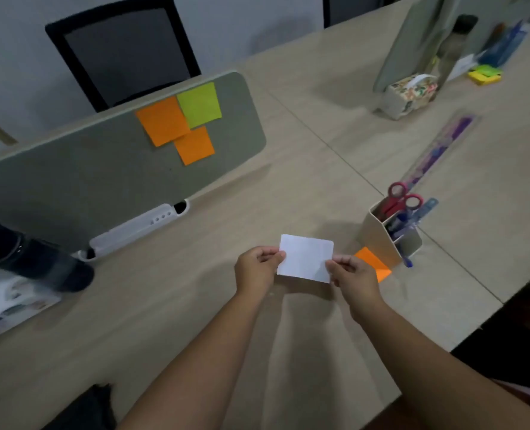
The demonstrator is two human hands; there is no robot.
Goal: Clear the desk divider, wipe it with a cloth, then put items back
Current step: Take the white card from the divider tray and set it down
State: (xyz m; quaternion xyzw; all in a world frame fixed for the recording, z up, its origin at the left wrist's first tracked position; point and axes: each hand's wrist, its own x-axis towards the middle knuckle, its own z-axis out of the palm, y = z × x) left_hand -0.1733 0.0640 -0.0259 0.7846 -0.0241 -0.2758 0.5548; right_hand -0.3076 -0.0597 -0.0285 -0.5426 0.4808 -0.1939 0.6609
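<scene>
A grey desk divider (pixel 71 181) stands across the desk at the left. Three sticky notes cling to it: a large orange one (pixel 161 121), a green one (pixel 200 103) and a smaller orange one (pixel 195 145). My left hand (pixel 256 270) and my right hand (pixel 352 273) pinch the two short edges of a white card (pixel 305 259) above the desk, in front of the divider. Another orange sticky note (pixel 373 262) lies on the desk just right of my right hand.
A beige pen holder (pixel 381 240) with red scissors (pixel 400 200) and pens stands at the right. A purple ruler (pixel 443 147) lies beyond it. A tissue box (pixel 409 94), a second divider (pixel 412 41), a dark bottle (pixel 31 259) on its side and a black chair (pixel 124 51) surround the area.
</scene>
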